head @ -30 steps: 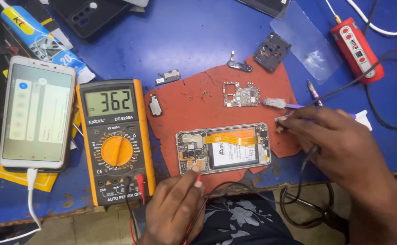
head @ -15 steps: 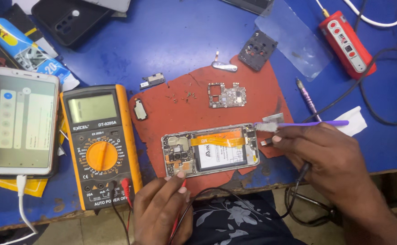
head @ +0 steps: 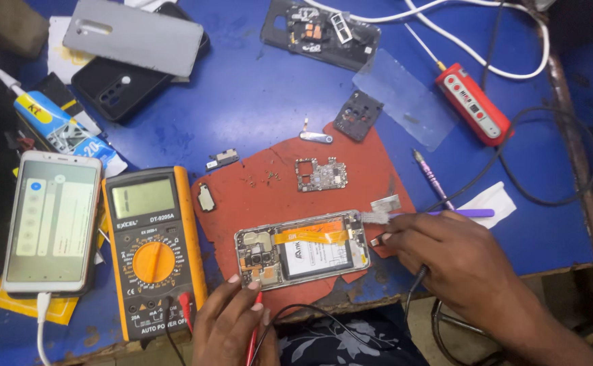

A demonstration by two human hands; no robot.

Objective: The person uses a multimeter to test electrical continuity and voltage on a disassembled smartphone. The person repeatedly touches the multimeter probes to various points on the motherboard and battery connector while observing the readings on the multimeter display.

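1. My left hand (head: 232,325) sits at the near edge of the worktop (head: 256,88), fingers pinched narrow around a thin red probe (head: 254,332). The fingertips rest at the lower left corner of the opened phone (head: 302,249).
2. My right hand (head: 459,268) lies to the right of the phone, fingers closed on a slim purple brush (head: 439,214). Its grey bristle head touches the phone's upper right corner.
3. The phone lies flat, back cover off, on a rust-red mat (head: 276,196) with ragged edges. A flat orange ribbon cable crosses above the rectangular white-labelled battery; small metal shields fill the left end.
4. A bare circuit board (head: 320,174), rectangular with notched edges, rests on the mat above the phone, apart from it.
5. The multimeter (head: 153,251), dark body in an orange rubber sleeve with a round orange dial, lies just left of the mat. Its grey display is too faint to read.
6. Further left, a white smartphone (head: 52,220) lies with its screen lit and a white cable plugged in.
7. A red oblong plastic tool (head: 473,104) lies at the far right on the glossy blue surface.
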